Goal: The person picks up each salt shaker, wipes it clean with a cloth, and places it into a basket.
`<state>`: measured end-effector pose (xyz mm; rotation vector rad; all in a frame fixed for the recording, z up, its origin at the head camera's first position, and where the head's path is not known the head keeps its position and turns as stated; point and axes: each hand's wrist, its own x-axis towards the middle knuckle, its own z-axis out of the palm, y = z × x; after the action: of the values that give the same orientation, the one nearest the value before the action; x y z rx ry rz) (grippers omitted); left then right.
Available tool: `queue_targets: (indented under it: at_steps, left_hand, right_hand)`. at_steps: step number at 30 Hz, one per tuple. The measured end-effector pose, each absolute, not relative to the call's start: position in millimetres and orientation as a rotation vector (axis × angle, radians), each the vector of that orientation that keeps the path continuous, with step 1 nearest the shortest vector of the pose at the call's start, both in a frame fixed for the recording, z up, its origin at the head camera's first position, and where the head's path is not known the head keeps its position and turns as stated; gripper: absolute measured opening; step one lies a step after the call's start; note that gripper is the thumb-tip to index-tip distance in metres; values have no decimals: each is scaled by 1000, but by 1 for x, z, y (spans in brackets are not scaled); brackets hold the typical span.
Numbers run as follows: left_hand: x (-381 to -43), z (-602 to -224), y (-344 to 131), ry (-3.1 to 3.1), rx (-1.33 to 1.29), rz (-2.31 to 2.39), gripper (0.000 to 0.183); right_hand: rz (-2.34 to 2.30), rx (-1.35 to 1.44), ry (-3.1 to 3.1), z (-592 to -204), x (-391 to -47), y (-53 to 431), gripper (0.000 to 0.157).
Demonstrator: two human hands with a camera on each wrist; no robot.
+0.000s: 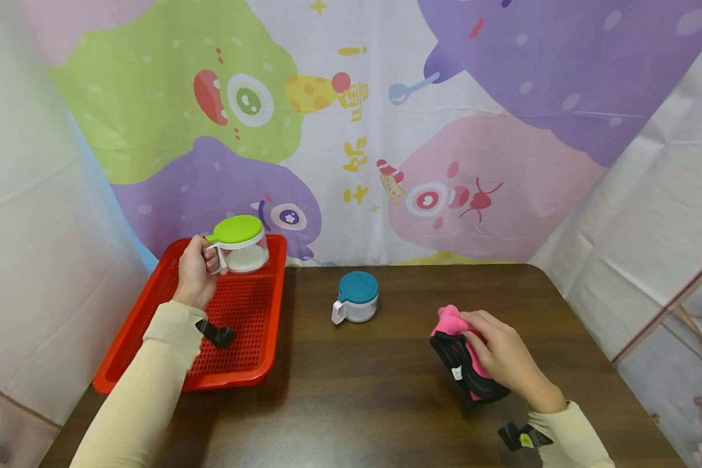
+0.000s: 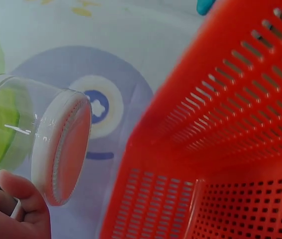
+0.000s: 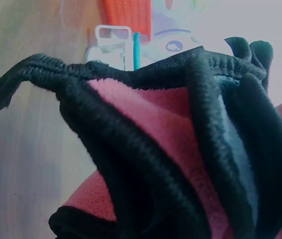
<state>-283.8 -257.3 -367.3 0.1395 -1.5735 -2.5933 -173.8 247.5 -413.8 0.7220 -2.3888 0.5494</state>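
My left hand (image 1: 195, 272) grips the white handle of a clear seasoning jar (image 1: 246, 255) with a bright green lid, held up over the far part of a red plastic basket (image 1: 267, 361). In the left wrist view the jar (image 2: 61, 144) appears tipped sideways, with its white base showing. On the right, my right hand (image 1: 506, 354) pinches a folded pink cloth (image 1: 447, 320) with black edging, held above the table. Seen close in the right wrist view, the cloth (image 3: 165, 112) is fuzzy, with thick black borders. Its lower folds are partly hidden.
A second seasoning jar (image 1: 359, 305), with a teal lid and white handle, stands mid-table between the hands. The basket sits at the left of the dark wooden table (image 1: 351, 403). A cartoon-printed curtain (image 1: 351, 227) hangs behind the table's far edge.
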Motion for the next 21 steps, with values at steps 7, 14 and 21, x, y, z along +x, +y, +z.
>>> queue_targets:
  at_steps: [7,14,21]
  left_hand:
    - [-292,-372,-259,-1540,208,-2560,33]
    - [-300,-379,-269,-1526,289,-2565,33]
    - [-301,-385,-278,-1518,326,-2558,36]
  right_hand:
    - [560,717,-2371,-413,-174,250,34]
    - [553,725,-2375,-413,-175,249,33]
    - [561,713,-2380,-417,-176,250,33]
